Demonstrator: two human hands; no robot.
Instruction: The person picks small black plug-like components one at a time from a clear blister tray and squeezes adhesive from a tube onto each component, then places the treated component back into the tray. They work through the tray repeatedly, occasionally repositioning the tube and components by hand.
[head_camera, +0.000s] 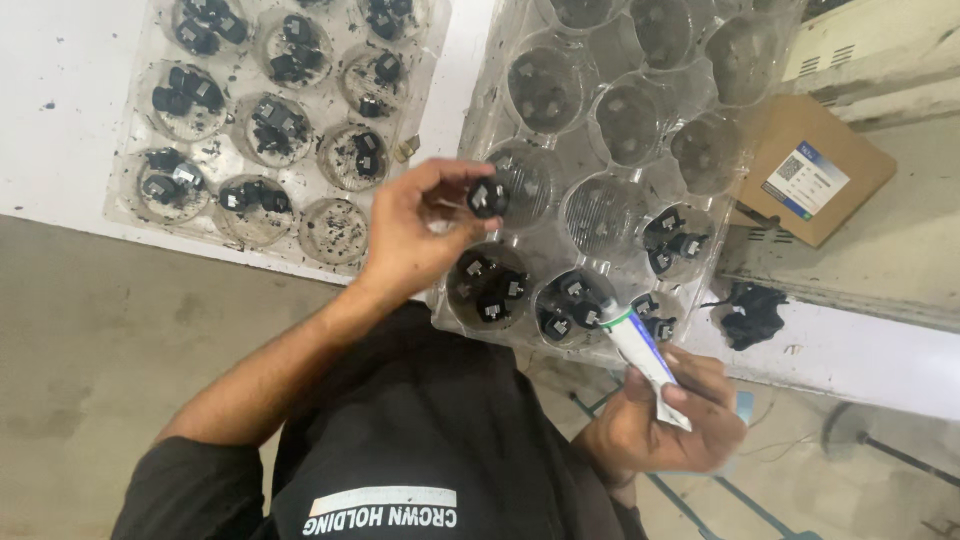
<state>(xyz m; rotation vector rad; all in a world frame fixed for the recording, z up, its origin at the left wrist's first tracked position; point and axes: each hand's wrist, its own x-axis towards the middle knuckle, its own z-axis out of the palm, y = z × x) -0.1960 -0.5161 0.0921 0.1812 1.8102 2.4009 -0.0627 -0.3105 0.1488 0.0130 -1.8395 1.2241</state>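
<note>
— Two trays on the white desk (60, 150). What sits where?

— Left tray (135, 140): clear plastic, round cups, most holding small black parts and dark crumbs. Right tray (735, 60): same kind, propped at a tilt, near edge toward the person. Its far cups look bare; the near cups hold black parts with pale faces.

— Left hand?

— Left hand (410, 235) raised over the right tray's near left side. Thumb and fingertips pinched together on one black part (487, 197), other fingers curled. My reading: held up and turned toward the eye so one face shows.

— Right hand?

— Right hand (665, 415) low, near the right tray's near edge, closed around a white tube (640, 350) with a green and blue band. Nozzle points up and left, toward the near cups, just beside the parts there. Grip looks firm, thumb along the tube; likely angled that way to bring the tip to a part.

— Hands touching?

— No, well apart; part high and left, tube low and right.

— Anything else?

— Brown cardboard box (815, 165) with a label, far right. Black clump (750, 312) on the desk edge right of the tray; cannot tell what it is. Bare floor below.
</note>
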